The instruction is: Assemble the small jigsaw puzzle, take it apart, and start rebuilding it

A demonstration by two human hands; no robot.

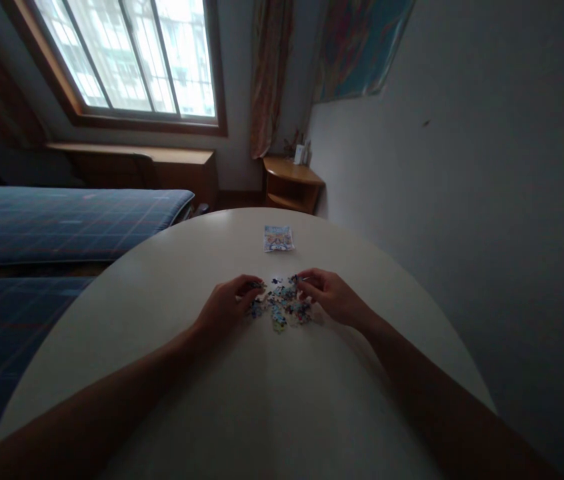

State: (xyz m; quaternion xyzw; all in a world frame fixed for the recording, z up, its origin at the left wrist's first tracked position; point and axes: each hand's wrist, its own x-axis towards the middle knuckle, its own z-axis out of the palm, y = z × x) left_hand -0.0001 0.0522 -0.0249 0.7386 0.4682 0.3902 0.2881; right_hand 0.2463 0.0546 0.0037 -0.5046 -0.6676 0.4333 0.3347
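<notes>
A loose heap of small jigsaw puzzle pieces [279,309], mostly blue with some green and red, lies on the round white table [272,393]. At the heap's left edge, my left hand [235,298] is closed, thumb and fingers pinched on puzzle pieces. On the opposite side my right hand [326,292] pinches puzzle pieces between thumb and fingertips at the heap's upper right. One dark piece lies a little apart at the top, between the hands. Beyond the heap lies a small printed picture sheet [279,239], flat on the table.
To the left stand beds with blue plaid mattresses [72,223]. A white wall [462,193] runs along the right. Behind the table are a wooden corner shelf [293,172] with small items, a wooden desk [177,155] and a barred window [137,60].
</notes>
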